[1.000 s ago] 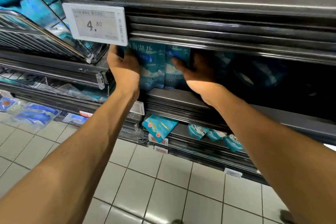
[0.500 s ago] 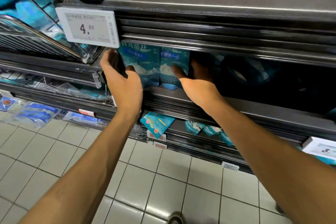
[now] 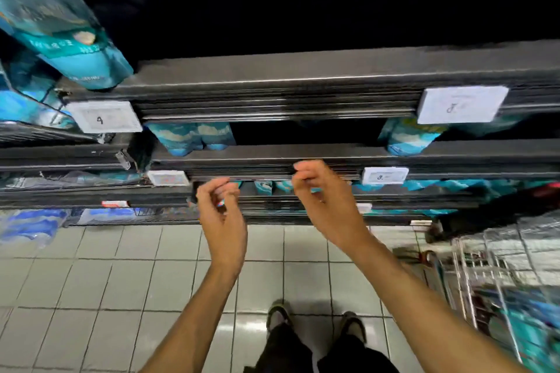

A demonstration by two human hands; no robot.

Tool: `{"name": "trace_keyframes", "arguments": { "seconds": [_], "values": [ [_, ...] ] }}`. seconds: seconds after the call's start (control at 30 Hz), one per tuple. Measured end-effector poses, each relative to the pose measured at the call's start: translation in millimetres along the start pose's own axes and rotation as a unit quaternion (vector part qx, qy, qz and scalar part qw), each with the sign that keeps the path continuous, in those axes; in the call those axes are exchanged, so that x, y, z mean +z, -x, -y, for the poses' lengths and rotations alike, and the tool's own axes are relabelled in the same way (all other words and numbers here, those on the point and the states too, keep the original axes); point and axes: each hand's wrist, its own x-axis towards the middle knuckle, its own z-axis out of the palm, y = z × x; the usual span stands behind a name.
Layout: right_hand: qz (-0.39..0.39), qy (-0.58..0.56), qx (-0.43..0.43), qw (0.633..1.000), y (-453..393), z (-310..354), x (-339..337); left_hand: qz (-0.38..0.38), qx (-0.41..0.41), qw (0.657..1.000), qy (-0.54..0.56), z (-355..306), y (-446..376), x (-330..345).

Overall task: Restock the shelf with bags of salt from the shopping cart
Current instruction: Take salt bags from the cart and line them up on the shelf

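While the head camera looks steeply down a dark metal shelf unit (image 3: 303, 82), motion blur softens most of what it shows. Two blue salt bags (image 3: 194, 138) stand side by side on the middle shelf at about eleven o'clock from the hands, just right of a white price tag (image 3: 104, 116); another blue bag (image 3: 406, 139) stands on the same shelf toward one o'clock, under a second tag (image 3: 460, 104), and between them the shelf mouth is a dark open gap. A larger teal bag (image 3: 69, 48) leans over the top shelf edge at ten o'clock. Lower shelves carry more small blue packs, too smeared to count. At four o'clock the wire shopping cart (image 3: 485, 269) stands on the pale tiled floor (image 3: 91, 281), with blue bags (image 3: 533, 327) blurred inside it. Both bare forearms rise from the bottom edge. The left hand (image 3: 222, 215) and the right hand (image 3: 321, 200) float apart in front of the lower shelf lips, clear of the metal, backs toward the camera, fingers loosely curled inward with nothing visible in either. Beneath them, at six o'clock, two shoes (image 3: 280, 316) stand on the tiles, and bare floor spreads to the left between the person and the shelf base.
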Motion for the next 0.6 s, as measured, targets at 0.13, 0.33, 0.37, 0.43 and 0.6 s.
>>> {"name": "trace_keyframes", "arguments": {
  "seconds": [0.13, 0.33, 0.37, 0.43, 0.6],
  "values": [
    [-0.112, -0.101, 0.069, 0.986, 85, 15, -76, 0.142, -0.017, 0.990, 0.004, -43, 61, 44],
    [-0.327, -0.135, 0.098, 0.930, 197, 49, -176, 0.357, -0.055, 0.932, 0.027, -113, 144, 121],
    [-0.366, -0.139, 0.102, 0.914, 212, 54, -192, 0.398, -0.046, 0.916, 0.034, -126, 156, 136],
    [-0.435, -0.122, 0.111, 0.885, 241, 58, -226, 0.480, -0.012, 0.876, 0.046, -153, 180, 169],
    [-0.596, -0.070, 0.177, 0.780, 306, 29, -306, 0.662, 0.007, 0.749, 0.037, -204, 268, 252]
  ]
}}
